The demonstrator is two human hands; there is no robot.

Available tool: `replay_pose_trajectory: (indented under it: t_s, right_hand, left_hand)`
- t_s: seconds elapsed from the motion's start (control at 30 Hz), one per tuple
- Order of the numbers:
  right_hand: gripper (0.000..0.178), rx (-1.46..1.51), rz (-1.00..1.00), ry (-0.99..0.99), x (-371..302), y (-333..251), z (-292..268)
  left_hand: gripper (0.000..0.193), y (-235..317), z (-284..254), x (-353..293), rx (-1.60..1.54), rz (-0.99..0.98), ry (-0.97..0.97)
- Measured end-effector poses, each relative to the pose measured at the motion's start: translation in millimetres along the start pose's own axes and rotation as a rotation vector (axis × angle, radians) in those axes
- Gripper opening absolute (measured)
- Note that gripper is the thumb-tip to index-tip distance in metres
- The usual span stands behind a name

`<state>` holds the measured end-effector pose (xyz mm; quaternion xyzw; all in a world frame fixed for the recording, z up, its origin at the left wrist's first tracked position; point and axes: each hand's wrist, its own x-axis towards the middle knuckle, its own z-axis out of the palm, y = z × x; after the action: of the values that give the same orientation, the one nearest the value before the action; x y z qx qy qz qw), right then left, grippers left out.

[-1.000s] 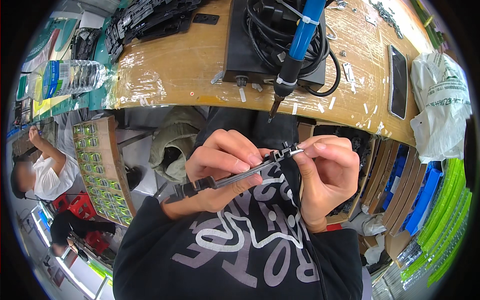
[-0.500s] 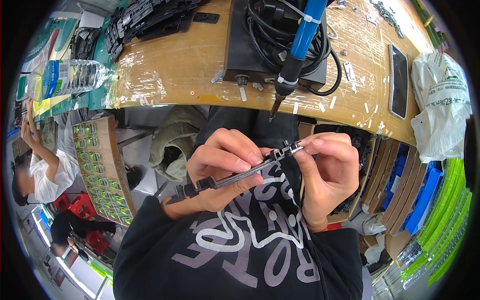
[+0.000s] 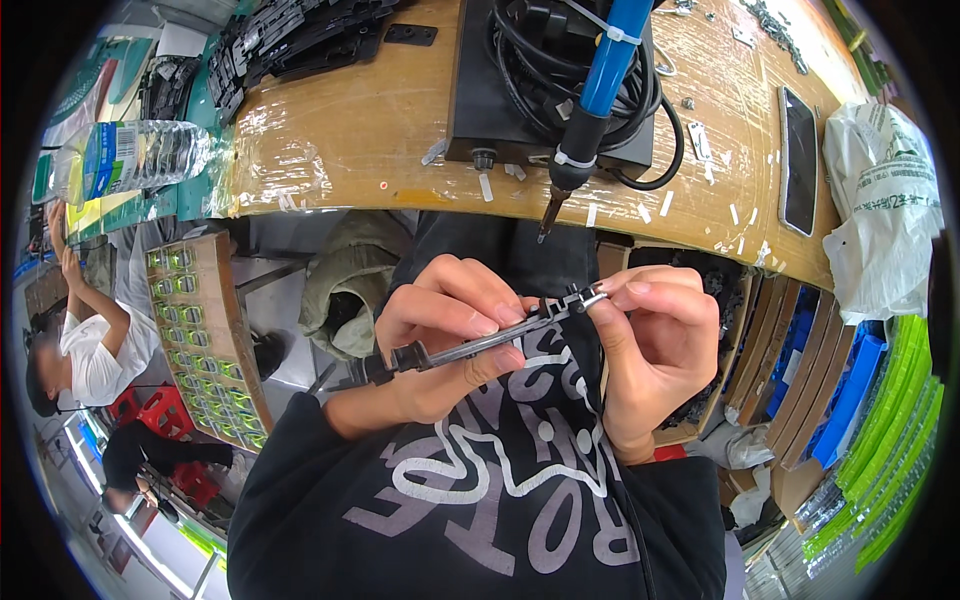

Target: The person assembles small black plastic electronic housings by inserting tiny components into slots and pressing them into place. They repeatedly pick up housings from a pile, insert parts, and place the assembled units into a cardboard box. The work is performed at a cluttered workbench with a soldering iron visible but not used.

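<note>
Left fingers (image 3: 462, 316) clamped on a slim black part (image 3: 478, 346), right fingers (image 3: 665, 298) pinched at its right end

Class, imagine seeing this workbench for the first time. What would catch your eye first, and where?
Probably the blue-handled tool, top centre, its tip appearing past the near edge of the table. Below it, a long black part sits in the grip of the left hand and right hand. Bright green strips shine at lower right.
</note>
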<state>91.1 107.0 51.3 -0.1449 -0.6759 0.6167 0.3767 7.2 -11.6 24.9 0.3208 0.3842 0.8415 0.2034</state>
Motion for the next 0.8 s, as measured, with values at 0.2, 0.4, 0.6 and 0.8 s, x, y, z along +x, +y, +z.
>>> replay_pose_trajectory:
  t_s: [0.2, 0.4, 0.6, 0.8]
  right_hand:
    - [0.032, 0.034, -0.004, 0.025, -2.1, 0.5, 2.2]
    - [0.032, 0.018, 0.001, 0.027, -1.8, -1.0, 1.5]
    - [0.028, -0.122, 0.122, -0.181, 5.1, -10.4, -11.3]
    - [0.019, -0.042, 0.031, -0.204, -6.2, 1.2, -20.9]
  left_hand:
    - [0.034, -0.1, 0.8, -0.3, 0.003, -0.009, 0.013]
    - [0.034, 2.5, 3.9, 0.7, -0.003, -0.025, 0.008]
    - [0.031, 9.5, 0.3, 1.3, -0.072, -0.099, -0.094]
    - [0.025, 6.0, -1.0, -3.6, -0.079, -0.234, -0.034]
